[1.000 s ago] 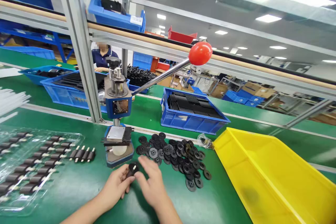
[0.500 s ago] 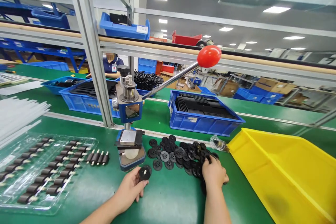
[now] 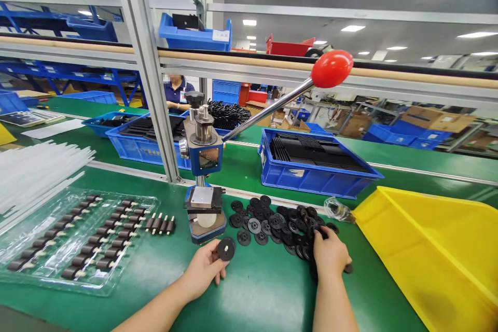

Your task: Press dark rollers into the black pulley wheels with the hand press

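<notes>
My left hand [image 3: 206, 268] pinches a black slotted disc [image 3: 230, 252] by its edge, with a small white pin at its centre. That disc is just in front of the hand lever press [image 3: 208, 161], which has a red knob [image 3: 332, 69] on its lever and a metal plate [image 3: 202, 197] low on its stand. To the right, my right hand [image 3: 330, 254] is in the right end of a loose pile of black discs [image 3: 276, 220]. Its fingers are curled down on a disc there, and the fingertips are partly hidden.
A clear tray [image 3: 99, 282] of dark rollers lies at left, with several loose rollers [image 3: 160, 224] beside it. White strips [image 3: 42, 166] lie behind. Blue bins [image 3: 311, 179] of black parts stand beyond the press. A yellow bin [image 3: 431, 238] is at right; a person [image 3: 177, 91] sits opposite.
The view has shifted slightly, moving the scene rightward. The disc in my left hand now faces the camera more squarely. My right hand stays at the pile.
</notes>
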The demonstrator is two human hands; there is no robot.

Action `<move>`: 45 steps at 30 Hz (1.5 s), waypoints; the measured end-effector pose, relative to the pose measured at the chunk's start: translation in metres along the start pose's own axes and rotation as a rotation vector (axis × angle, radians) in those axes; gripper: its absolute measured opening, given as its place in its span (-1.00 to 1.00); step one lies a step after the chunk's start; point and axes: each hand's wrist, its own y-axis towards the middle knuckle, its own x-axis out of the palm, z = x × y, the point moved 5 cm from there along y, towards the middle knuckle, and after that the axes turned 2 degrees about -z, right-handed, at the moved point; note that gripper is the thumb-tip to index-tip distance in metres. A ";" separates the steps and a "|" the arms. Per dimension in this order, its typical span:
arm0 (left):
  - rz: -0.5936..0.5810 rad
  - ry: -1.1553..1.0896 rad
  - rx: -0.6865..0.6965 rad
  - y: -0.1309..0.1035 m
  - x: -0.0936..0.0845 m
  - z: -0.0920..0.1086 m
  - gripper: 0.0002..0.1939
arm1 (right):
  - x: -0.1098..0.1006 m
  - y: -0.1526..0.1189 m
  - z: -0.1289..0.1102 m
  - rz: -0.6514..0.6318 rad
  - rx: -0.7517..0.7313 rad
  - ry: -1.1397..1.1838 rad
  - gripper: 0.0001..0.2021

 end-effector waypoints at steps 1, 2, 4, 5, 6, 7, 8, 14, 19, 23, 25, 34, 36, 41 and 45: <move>-0.004 0.000 0.002 0.000 0.000 0.001 -0.66 | 0.000 0.000 0.001 -0.001 0.007 0.002 -0.69; -0.010 0.003 0.004 0.000 0.000 0.002 -0.66 | -0.001 0.000 0.001 0.001 0.011 0.004 -0.69; -0.027 0.017 0.006 0.000 0.000 0.002 -0.67 | -0.002 0.000 0.002 0.010 0.017 0.010 -0.69; -0.032 0.026 0.008 0.000 0.000 0.002 -0.68 | -0.002 -0.001 0.002 0.017 0.017 0.014 -0.69; -0.033 0.034 0.009 0.000 0.000 0.001 -0.69 | -0.001 -0.001 0.002 0.023 0.018 0.019 -0.69; -0.033 0.041 0.009 0.000 -0.001 0.000 -0.70 | -0.001 -0.001 0.003 0.029 0.020 0.027 -0.69; -0.029 0.045 0.007 0.000 -0.001 0.000 -0.70 | 0.000 -0.002 0.003 0.035 0.023 0.036 -0.70; 0.003 0.062 -0.044 -0.001 -0.003 -0.004 -0.68 | -0.006 -0.001 0.005 0.133 0.007 0.164 -0.73; 0.003 0.096 -0.020 -0.002 -0.001 0.001 -0.73 | -0.027 -0.027 -0.021 0.213 -0.179 0.356 -0.64; 0.160 0.180 0.105 -0.005 -0.010 0.009 -0.79 | -0.010 -0.099 -0.079 -0.035 -0.503 0.469 -0.63; 0.248 0.261 0.178 -0.007 -0.015 0.013 -0.80 | 0.010 -0.145 -0.110 -0.286 -0.712 0.483 -0.71; 0.296 0.132 0.097 0.002 -0.025 0.009 -0.76 | 0.039 -0.206 -0.139 -0.718 -1.026 0.363 -0.70; 0.292 0.120 0.101 0.003 -0.025 0.010 -0.75 | 0.040 -0.205 -0.136 -0.722 -1.038 0.326 -0.61; 0.283 0.112 0.102 0.002 -0.024 0.009 -0.75 | 0.043 -0.209 -0.134 -0.678 -1.025 0.255 -0.64; 0.284 0.124 0.099 0.003 -0.024 0.006 -0.76 | 0.045 -0.208 -0.135 -0.671 -1.025 0.238 -0.70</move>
